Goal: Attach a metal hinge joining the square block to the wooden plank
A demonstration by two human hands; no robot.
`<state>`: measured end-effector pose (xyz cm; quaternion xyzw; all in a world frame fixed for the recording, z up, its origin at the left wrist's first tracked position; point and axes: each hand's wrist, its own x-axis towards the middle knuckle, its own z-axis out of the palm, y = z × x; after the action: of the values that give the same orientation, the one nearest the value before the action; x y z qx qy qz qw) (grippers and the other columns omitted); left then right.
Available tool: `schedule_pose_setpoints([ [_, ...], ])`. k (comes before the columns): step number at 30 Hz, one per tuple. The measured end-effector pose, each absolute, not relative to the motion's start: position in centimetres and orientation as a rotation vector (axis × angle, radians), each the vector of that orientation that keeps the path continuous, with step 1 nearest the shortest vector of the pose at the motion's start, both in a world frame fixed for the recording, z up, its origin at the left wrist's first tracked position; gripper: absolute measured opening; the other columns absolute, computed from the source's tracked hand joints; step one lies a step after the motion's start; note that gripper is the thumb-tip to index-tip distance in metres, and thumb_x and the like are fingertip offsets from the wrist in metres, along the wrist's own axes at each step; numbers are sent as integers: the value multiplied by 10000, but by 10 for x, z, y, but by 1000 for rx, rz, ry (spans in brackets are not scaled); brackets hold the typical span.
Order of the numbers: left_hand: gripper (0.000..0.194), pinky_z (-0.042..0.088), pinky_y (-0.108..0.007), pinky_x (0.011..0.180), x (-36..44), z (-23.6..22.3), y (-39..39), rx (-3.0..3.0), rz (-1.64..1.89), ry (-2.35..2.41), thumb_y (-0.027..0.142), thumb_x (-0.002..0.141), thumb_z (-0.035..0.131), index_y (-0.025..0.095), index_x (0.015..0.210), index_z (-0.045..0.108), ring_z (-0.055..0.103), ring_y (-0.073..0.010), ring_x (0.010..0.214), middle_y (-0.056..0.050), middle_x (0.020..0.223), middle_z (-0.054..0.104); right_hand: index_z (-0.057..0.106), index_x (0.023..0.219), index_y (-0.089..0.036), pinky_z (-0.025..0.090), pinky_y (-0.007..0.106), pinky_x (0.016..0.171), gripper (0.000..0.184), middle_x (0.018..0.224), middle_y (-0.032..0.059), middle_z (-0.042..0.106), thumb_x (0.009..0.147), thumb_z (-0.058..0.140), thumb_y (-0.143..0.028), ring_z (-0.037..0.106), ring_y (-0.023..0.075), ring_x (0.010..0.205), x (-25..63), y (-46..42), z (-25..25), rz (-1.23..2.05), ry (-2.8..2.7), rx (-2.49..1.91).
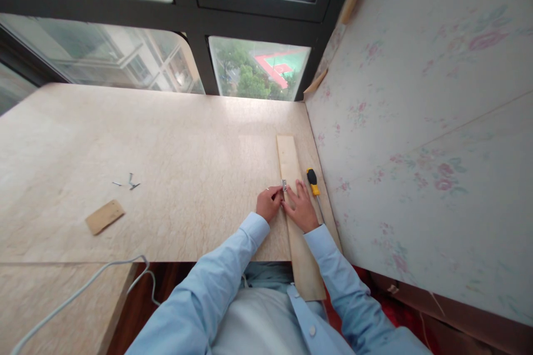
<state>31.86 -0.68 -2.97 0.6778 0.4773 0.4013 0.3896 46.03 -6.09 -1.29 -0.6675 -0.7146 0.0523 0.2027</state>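
A small silver metal piece (284, 183), hinge-like in shape, sits at the left edge of a long pale wooden board (288, 154). My left hand (268, 204) is closed in a pinch just below and beside that piece; what its fingertips hold is too small to make out. Flat on the board lies my right hand (302, 211), fingers spread, with the index fingertip at the metal piece. To the right of this hand rests a screwdriver (313, 182) with a black and yellow handle, its shaft toward me.
Several loose screws (131, 182) and a brown rectangular piece (105, 217) lie on the left of the stone-patterned counter (200, 166). A white cable (83, 288) crosses the front left edge. The floral wall (416, 150) bounds the right side; windows stand behind. The board overhangs the front edge.
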Motion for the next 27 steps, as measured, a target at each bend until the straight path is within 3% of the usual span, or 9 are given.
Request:
schedule_pose_setpoints([
  [10,396,530,-336,975,316,-28,-8,1820,1024,1158,2,799,545,190,1098,725,664,-177,1079,-83,1161,706,533,1395,-114,341,533,1132,539,1560,216,302,894,571,-309,222,376,1469,461,-61,-13,95,-2056,-1872],
  [27,375,540,-315,956,316,-28,-9,1845,1010,1155,3,810,537,193,1064,738,685,-162,1030,-68,1108,729,510,1420,-152,332,533,1133,544,1582,192,276,913,550,-344,200,366,1476,463,-61,-13,82,-2095,-1909],
])
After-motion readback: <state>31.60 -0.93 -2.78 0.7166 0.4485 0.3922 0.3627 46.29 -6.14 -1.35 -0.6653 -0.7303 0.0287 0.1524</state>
